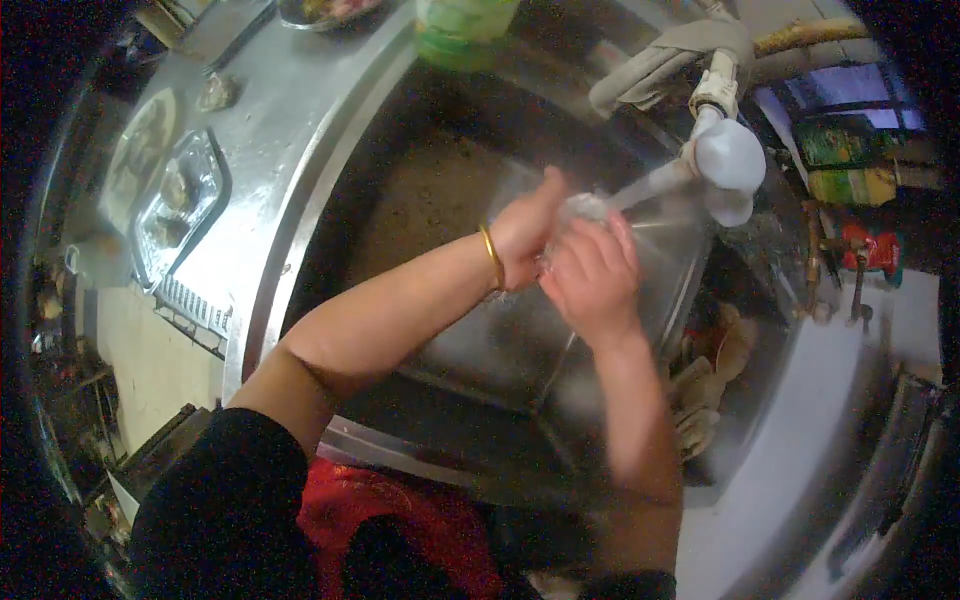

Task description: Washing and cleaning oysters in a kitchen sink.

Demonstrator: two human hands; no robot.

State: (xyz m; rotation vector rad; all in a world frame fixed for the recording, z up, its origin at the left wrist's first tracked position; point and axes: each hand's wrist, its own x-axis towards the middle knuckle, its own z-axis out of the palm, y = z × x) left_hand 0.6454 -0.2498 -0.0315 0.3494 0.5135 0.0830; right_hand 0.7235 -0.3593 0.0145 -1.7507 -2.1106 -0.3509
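Observation:
My left hand (525,229), with a gold bangle (491,257) at the wrist, is over a deep metal sink (450,180). Its thumb points up and its fingers are mostly hidden. Pressed close against it is my right hand (596,274), seen from the back with the fingers bent. Between them shows something whitish and shiny (583,206); whether it is splashing water or a thin clear thing I cannot tell. The pale spout of a faucet (664,178) reaches down to just beyond the hands.
On the metal counter (277,97) to the left lie a clear plastic tray (184,199) with small lumps in it and a round plate (142,150). A green and white container (465,30) stands at the sink's far rim. Grey gloves or cloths (645,71) hang by the faucet.

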